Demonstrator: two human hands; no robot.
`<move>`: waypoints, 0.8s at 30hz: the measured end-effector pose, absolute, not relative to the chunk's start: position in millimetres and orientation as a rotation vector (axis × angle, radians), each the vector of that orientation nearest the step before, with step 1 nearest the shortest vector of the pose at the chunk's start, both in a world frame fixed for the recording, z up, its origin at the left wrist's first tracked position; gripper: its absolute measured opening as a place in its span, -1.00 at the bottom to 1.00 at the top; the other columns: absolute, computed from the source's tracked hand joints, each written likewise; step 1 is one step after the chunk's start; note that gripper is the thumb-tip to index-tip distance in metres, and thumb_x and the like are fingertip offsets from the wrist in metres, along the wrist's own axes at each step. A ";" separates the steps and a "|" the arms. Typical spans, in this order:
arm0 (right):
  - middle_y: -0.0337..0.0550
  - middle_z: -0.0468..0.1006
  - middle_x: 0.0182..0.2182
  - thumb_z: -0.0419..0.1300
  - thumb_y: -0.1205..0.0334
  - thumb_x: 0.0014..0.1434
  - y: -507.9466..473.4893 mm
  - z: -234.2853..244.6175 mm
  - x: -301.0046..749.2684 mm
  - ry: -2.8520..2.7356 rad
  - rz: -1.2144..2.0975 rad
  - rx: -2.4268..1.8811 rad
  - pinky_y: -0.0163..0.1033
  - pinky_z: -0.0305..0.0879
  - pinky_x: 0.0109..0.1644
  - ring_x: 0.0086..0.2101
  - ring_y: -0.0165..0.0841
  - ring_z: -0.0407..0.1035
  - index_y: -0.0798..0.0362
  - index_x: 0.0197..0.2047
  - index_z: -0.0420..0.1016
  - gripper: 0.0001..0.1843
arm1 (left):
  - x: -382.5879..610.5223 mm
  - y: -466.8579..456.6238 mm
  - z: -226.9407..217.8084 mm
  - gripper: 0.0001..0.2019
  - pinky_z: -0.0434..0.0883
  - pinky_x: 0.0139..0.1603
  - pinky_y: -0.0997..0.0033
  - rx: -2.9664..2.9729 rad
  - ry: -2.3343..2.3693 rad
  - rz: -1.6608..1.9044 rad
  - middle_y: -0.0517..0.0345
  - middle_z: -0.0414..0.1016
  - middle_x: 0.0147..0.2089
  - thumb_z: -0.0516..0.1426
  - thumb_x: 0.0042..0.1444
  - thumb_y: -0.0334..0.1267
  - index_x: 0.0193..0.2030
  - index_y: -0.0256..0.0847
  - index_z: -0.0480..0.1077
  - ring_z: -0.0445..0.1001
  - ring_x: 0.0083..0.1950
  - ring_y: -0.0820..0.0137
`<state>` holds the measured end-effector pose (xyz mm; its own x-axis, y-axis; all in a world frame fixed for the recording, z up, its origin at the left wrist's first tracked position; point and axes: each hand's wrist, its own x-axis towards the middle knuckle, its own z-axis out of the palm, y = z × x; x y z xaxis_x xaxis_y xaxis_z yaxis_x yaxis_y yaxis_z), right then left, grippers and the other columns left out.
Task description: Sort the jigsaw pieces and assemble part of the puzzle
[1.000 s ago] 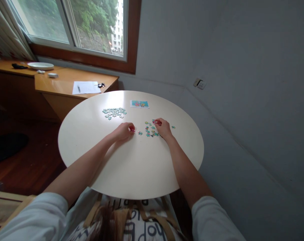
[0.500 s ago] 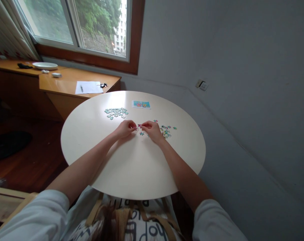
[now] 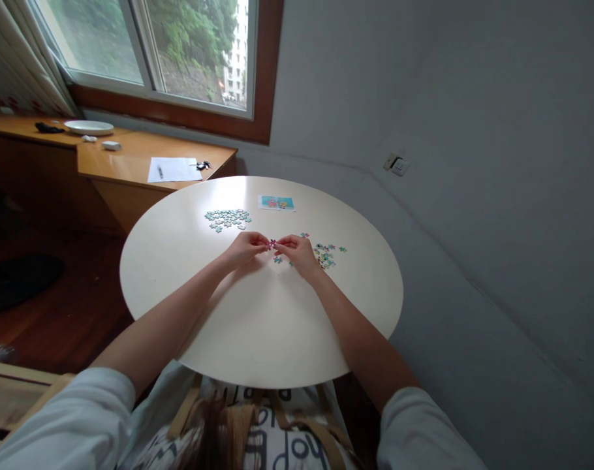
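Over the middle of the round white table [image 3: 258,326], my left hand [image 3: 248,249] pinches a small pinkish puzzle piece, partly hidden by the fingers. My right hand [image 3: 297,253] grips another dark pink puzzle piece [image 3: 273,243] between thumb and finger. The two pieces meet edge to edge; whether they interlock I cannot tell. Just below the fingertips lies a teal puzzle piece [image 3: 278,260]. Beside my right hand is a loose heap of mixed-colour puzzle pieces [image 3: 326,257], with a pink and teal piece [image 3: 305,235] above it.
A spread of pale teal puzzle pieces [image 3: 227,219] lies at the table's back left. Behind my hands is a small colourful picture card [image 3: 276,203]. A wooden desk [image 3: 130,156] beyond the table holds paper [image 3: 173,170], keys [image 3: 203,166] and a white plate [image 3: 89,128].
My left hand has moved slightly up and right, bringing its puzzle piece against the one in my right hand. My right hand has hardly moved.
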<state>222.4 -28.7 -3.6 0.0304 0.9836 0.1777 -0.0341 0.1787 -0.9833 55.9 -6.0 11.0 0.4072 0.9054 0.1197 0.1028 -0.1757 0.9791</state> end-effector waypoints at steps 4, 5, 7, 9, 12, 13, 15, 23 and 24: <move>-0.22 0.51 -0.59 0.46 0.01 -0.38 -27.7 -4.8 222.5 -1.238 1.074 -1.080 -0.29 0.37 -0.44 -0.55 -0.37 0.45 0.11 -0.52 0.45 -0.57 | 56.0 -5.1 9.1 -0.81 0.32 -0.32 0.38 1.601 0.902 0.925 0.12 0.49 -0.47 0.27 -0.19 -0.24 -0.43 -0.30 0.44 0.39 -0.41 0.44; -0.23 0.51 -0.59 0.46 0.00 -0.38 -27.4 -5.1 222.5 -1.241 1.069 -1.086 -0.29 0.37 -0.45 -0.56 -0.36 0.45 0.11 -0.52 0.45 -0.57 | 56.1 -4.9 8.7 -0.81 0.31 -0.33 0.39 1.598 0.900 0.926 0.12 0.48 -0.48 0.27 -0.19 -0.24 -0.44 -0.30 0.44 0.39 -0.41 0.45; -0.23 0.51 -0.59 0.46 -0.01 -0.37 -27.1 -5.7 222.5 -1.248 1.064 -1.092 -0.29 0.38 -0.46 -0.56 -0.36 0.45 0.11 -0.53 0.45 -0.57 | 56.5 -4.6 8.2 -0.82 0.31 -0.32 0.39 1.593 0.894 0.930 0.13 0.48 -0.48 0.27 -0.19 -0.25 -0.44 -0.30 0.44 0.39 -0.42 0.45; -0.23 0.51 -0.59 0.46 -0.01 -0.38 -27.2 -5.9 222.5 -1.251 1.063 -1.093 -0.29 0.38 -0.46 -0.56 -0.36 0.46 0.11 -0.53 0.45 -0.57 | 56.9 -4.3 7.7 -0.82 0.32 -0.32 0.38 1.583 0.883 0.938 0.12 0.49 -0.47 0.28 -0.19 -0.26 -0.44 -0.30 0.43 0.40 -0.41 0.45; -0.23 0.51 -0.60 0.46 -0.01 -0.38 -27.8 -5.6 222.6 -1.252 1.064 -1.093 -0.30 0.38 -0.46 -0.56 -0.36 0.45 0.11 -0.53 0.45 -0.57 | 57.6 -3.8 6.6 -0.82 0.32 -0.31 0.38 1.555 0.871 0.951 0.11 0.50 -0.45 0.28 -0.19 -0.29 -0.43 -0.30 0.42 0.41 -0.40 0.45; -0.23 0.51 -0.60 0.46 -0.01 -0.38 -28.0 -5.4 222.7 -1.253 1.068 -1.091 -0.30 0.38 -0.46 -0.56 -0.36 0.45 0.11 -0.53 0.45 -0.57 | 57.7 -3.6 6.2 -0.82 0.32 -0.31 0.38 1.550 0.871 0.953 0.11 0.50 -0.46 0.28 -0.19 -0.30 -0.42 -0.30 0.42 0.41 -0.41 0.45; -0.22 0.52 -0.59 0.46 -0.01 -0.38 -28.5 -5.1 222.8 -1.254 1.076 -1.089 -0.29 0.39 -0.46 -0.57 -0.37 0.45 0.10 -0.53 0.45 -0.57 | 57.9 -3.3 5.5 -0.82 0.32 -0.32 0.38 1.550 0.873 0.958 0.12 0.50 -0.47 0.28 -0.19 -0.30 -0.42 -0.30 0.42 0.40 -0.42 0.45; -0.22 0.52 -0.60 0.47 -0.02 -0.40 -28.9 -4.7 222.8 -1.241 1.087 -1.090 -0.30 0.40 -0.45 -0.57 -0.37 0.45 0.11 -0.53 0.44 -0.55 | 58.2 -3.9 5.3 -0.80 0.34 -0.32 0.39 1.558 0.864 0.960 0.11 0.52 -0.46 0.29 -0.20 -0.27 -0.42 -0.29 0.42 0.43 -0.41 0.44; -0.22 0.52 -0.60 0.47 -0.02 -0.39 -29.0 -4.5 222.7 -1.240 1.088 -1.094 -0.30 0.39 -0.46 -0.57 -0.37 0.45 0.11 -0.53 0.44 -0.55 | 58.3 -3.6 5.1 -0.80 0.34 -0.33 0.39 1.561 0.865 0.961 0.11 0.52 -0.46 0.30 -0.20 -0.27 -0.42 -0.29 0.42 0.43 -0.41 0.44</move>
